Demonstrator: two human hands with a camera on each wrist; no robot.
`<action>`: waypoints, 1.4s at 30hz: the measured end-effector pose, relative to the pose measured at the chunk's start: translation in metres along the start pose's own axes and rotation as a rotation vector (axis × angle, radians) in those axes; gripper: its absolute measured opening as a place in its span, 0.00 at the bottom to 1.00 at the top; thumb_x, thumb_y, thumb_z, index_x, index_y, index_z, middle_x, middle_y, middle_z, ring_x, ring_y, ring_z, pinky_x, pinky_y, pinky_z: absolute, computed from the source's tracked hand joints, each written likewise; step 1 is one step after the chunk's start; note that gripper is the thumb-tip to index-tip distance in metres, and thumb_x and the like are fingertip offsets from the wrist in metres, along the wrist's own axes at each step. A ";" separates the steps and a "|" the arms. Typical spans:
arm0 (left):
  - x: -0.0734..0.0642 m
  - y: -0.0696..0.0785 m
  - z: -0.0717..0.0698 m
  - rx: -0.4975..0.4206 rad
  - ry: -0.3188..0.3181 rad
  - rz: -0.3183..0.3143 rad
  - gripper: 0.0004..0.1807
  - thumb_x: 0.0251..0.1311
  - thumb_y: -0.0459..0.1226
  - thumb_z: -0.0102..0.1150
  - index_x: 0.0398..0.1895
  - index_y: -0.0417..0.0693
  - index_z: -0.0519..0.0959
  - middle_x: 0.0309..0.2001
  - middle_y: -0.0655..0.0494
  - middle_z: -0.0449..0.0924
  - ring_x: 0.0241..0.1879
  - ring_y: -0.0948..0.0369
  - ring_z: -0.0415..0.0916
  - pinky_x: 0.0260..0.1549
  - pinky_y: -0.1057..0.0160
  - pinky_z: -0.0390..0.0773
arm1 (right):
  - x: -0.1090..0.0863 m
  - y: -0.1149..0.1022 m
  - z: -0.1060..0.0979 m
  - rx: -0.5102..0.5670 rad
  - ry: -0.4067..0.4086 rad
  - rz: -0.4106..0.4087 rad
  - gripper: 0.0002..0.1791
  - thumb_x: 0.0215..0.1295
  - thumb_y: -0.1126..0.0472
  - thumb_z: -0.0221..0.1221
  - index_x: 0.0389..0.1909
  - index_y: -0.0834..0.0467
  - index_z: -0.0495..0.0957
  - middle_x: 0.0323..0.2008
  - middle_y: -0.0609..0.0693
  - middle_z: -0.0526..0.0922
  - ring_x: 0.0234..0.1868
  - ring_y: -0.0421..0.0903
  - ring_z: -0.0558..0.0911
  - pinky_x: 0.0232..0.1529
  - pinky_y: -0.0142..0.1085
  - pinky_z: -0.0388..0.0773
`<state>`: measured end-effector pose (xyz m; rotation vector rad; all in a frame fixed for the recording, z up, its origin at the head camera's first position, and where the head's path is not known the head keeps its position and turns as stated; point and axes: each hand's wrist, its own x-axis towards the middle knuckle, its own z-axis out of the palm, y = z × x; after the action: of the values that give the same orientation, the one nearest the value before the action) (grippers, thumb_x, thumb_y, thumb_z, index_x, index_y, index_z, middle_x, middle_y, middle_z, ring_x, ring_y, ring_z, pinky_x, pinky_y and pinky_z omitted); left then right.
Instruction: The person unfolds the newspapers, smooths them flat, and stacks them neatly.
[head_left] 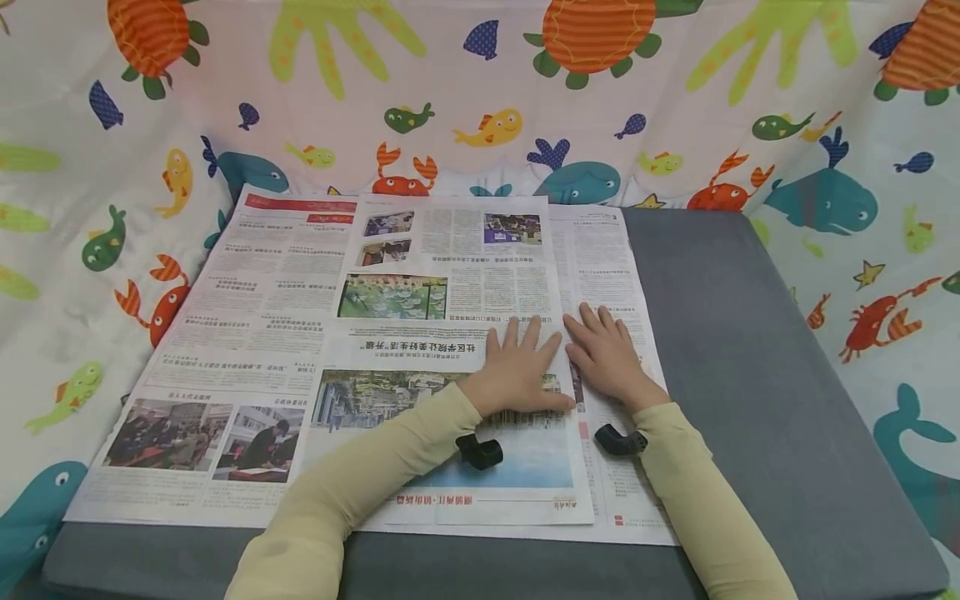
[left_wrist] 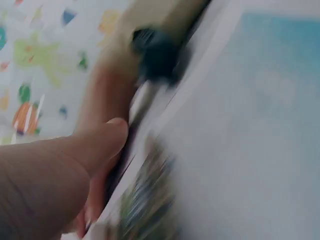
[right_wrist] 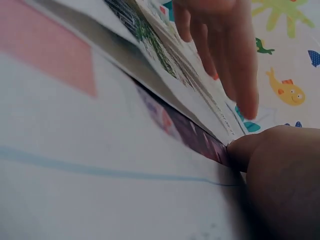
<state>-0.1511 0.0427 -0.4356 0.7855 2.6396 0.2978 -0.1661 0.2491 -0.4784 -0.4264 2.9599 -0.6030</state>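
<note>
Newspaper sheets [head_left: 405,350] lie spread and overlapping, their print upside down from my side. My left hand [head_left: 521,375], fingers spread and straight, is over a colour photo near the right edge of the upper sheet; in the right wrist view the left hand's fingers [right_wrist: 230,55] appear raised above the paper. My right hand [head_left: 611,358] lies beside it on the lower newspaper sheet [head_left: 600,250], fingers extended. In the right wrist view, the right hand's thumb [right_wrist: 280,155] is by the upper sheet's edge, which lifts slightly there. Neither hand visibly grips anything.
A grey padded tabletop [head_left: 750,375] extends to the right of the papers and along the front. A curtain with sea-animal prints [head_left: 465,83] stands behind and on both sides. Each wrist carries a small black camera, such as the black device [head_left: 480,452] on the left.
</note>
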 end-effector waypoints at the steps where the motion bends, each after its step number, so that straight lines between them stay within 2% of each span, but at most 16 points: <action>1: -0.002 0.006 0.003 0.008 -0.017 0.009 0.61 0.54 0.76 0.54 0.84 0.61 0.43 0.84 0.44 0.32 0.82 0.36 0.30 0.73 0.27 0.42 | 0.000 -0.001 0.000 -0.003 0.002 0.003 0.31 0.79 0.52 0.47 0.78 0.58 0.61 0.81 0.65 0.50 0.81 0.70 0.43 0.77 0.68 0.38; 5: -0.007 0.018 0.013 0.063 -0.053 0.014 0.67 0.49 0.78 0.57 0.84 0.60 0.38 0.84 0.46 0.29 0.82 0.38 0.27 0.74 0.28 0.41 | 0.001 -0.003 0.000 -0.012 0.011 -0.001 0.31 0.79 0.52 0.47 0.78 0.58 0.61 0.80 0.65 0.51 0.81 0.71 0.44 0.76 0.69 0.39; 15: -0.006 0.019 0.013 0.067 -0.062 -0.001 0.67 0.50 0.77 0.58 0.85 0.57 0.39 0.84 0.47 0.29 0.82 0.40 0.25 0.74 0.28 0.39 | 0.002 -0.005 -0.003 -0.009 0.023 -0.010 0.30 0.79 0.54 0.47 0.77 0.59 0.62 0.80 0.65 0.51 0.81 0.71 0.44 0.76 0.69 0.39; 21: -0.005 0.017 0.009 0.048 -0.059 0.001 0.62 0.55 0.72 0.60 0.84 0.57 0.44 0.85 0.47 0.32 0.83 0.40 0.28 0.74 0.29 0.42 | 0.003 -0.005 -0.003 -0.004 0.012 -0.004 0.30 0.79 0.53 0.47 0.78 0.58 0.60 0.81 0.65 0.50 0.81 0.70 0.43 0.77 0.68 0.38; 25: -0.005 0.013 0.009 0.031 -0.040 0.008 0.52 0.64 0.65 0.57 0.84 0.56 0.48 0.85 0.48 0.36 0.83 0.41 0.31 0.75 0.31 0.44 | 0.003 -0.005 -0.003 0.002 0.011 -0.007 0.30 0.80 0.53 0.47 0.78 0.58 0.60 0.81 0.65 0.49 0.82 0.70 0.42 0.77 0.68 0.37; 31: -0.005 0.006 0.006 -0.040 -0.008 0.020 0.38 0.74 0.54 0.50 0.82 0.55 0.54 0.84 0.49 0.42 0.83 0.45 0.36 0.77 0.35 0.45 | 0.002 -0.005 -0.004 0.013 0.018 -0.010 0.30 0.80 0.54 0.47 0.78 0.58 0.60 0.81 0.65 0.49 0.81 0.70 0.43 0.77 0.68 0.37; 37: -0.002 -0.001 0.009 -0.135 0.039 0.038 0.35 0.75 0.52 0.50 0.81 0.55 0.58 0.83 0.48 0.49 0.83 0.45 0.43 0.77 0.36 0.49 | 0.002 -0.001 -0.001 0.032 0.027 -0.004 0.30 0.80 0.54 0.45 0.78 0.58 0.61 0.81 0.65 0.50 0.81 0.70 0.43 0.77 0.68 0.36; 42: -0.003 -0.006 0.011 -0.236 0.076 0.068 0.33 0.75 0.46 0.51 0.81 0.54 0.58 0.81 0.46 0.55 0.81 0.42 0.47 0.76 0.34 0.51 | 0.000 0.002 0.003 0.052 0.031 -0.005 0.32 0.79 0.49 0.47 0.78 0.57 0.60 0.81 0.65 0.50 0.81 0.71 0.43 0.77 0.68 0.36</action>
<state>-0.1472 0.0372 -0.4463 0.7999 2.5869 0.6558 -0.1666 0.2496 -0.4822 -0.4242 2.9660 -0.6919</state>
